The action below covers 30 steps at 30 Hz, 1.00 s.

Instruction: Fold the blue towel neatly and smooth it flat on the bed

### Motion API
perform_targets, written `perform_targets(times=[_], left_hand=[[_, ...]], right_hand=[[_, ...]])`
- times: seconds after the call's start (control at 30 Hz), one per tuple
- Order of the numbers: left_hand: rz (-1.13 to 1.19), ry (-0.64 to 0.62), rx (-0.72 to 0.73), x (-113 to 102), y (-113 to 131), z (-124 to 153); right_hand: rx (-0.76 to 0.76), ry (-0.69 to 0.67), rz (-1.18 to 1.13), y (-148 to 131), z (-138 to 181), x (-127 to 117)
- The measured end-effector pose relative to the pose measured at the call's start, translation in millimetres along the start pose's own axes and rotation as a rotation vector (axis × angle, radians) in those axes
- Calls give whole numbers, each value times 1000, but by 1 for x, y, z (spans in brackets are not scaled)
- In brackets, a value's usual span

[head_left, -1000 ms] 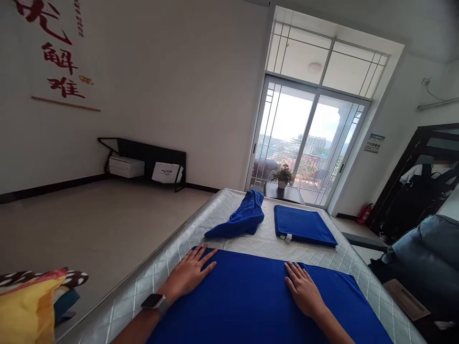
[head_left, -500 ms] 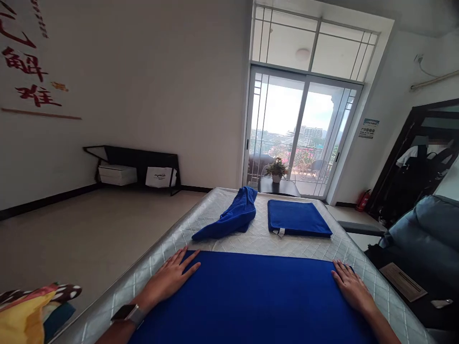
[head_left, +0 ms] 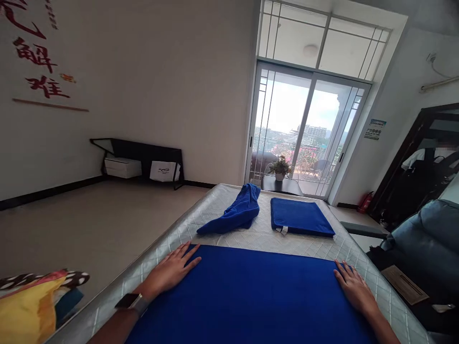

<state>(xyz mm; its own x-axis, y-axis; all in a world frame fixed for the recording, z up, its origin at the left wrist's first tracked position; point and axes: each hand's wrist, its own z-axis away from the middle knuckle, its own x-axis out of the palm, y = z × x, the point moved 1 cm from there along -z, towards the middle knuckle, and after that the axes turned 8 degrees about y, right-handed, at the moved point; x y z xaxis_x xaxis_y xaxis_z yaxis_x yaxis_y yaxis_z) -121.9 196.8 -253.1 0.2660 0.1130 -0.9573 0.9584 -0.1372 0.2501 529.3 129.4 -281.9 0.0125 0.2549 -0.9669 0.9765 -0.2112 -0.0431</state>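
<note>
Smoothing calls for even outward pressure, I judge: left hand [head_left: 170, 272] lies flat, fingers spread, on the blue towel [head_left: 258, 296] at its 10 o'clock corner, right hand [head_left: 353, 286] likewise at 2 o'clock. Towel covers the near end of the bed [head_left: 218, 205]; keep edges square.

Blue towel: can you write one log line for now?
left hand: flat on spread towel, left corner | right hand: flat on right corner | behind: crumpled towel, folded towel | surface: mattress

Red wall characters [head_left: 36, 57] read 解难; the door-side notice [head_left: 374, 129] and the logo on the white bag [head_left: 164, 171] are too small to read.
</note>
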Motion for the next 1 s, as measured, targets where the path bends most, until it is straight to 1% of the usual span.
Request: perform_targets(times=[0.07,0.13,0.2,0.23,0.27,0.33,0.4,0.47,0.53,0.6,0.67,0.7,0.77,0.83,0.9,1.0], left_hand=[[-8,19,8,-3,3,2],[-18,27,6,-6,6,3],[-31,40,1,-9,9,3],[-40,54,-3,-10,10,3],[-48,76,-5,-11,10,3],[-44,139,-8,-13,11,3],[-15,204,-2,-13,12,2],[22,242,20,-11,13,1],[54,238,84,-7,15,0],[89,219,159,-1,16,-1],[118,207,200,3,15,-2],[130,205,200,3,14,-2],[145,202,188,3,12,-2],[155,203,181,1,11,0],[157,202,178,-1,11,1],[151,182,162,-1,10,1]], right_hand=[[-2,15,21,-1,1,-3],[9,51,73,-8,3,-9],[18,104,141,-27,7,-21],[7,131,162,-42,9,-29],[-17,154,165,-61,12,-37],[-103,176,110,-112,18,-55],[-237,153,-2,-174,27,-71],[-386,106,-126,-239,37,-81],[-516,62,-241,-300,47,-85],[-593,16,-336,-350,52,-82],[-622,-34,-396,-385,55,-74],[-625,-53,-411,-397,55,-69],[-626,-73,-420,-409,54,-58],[-625,-78,-414,-407,52,-51],[-605,-89,-395,-393,49,-48],[-538,-110,-344,-354,42,-51]])
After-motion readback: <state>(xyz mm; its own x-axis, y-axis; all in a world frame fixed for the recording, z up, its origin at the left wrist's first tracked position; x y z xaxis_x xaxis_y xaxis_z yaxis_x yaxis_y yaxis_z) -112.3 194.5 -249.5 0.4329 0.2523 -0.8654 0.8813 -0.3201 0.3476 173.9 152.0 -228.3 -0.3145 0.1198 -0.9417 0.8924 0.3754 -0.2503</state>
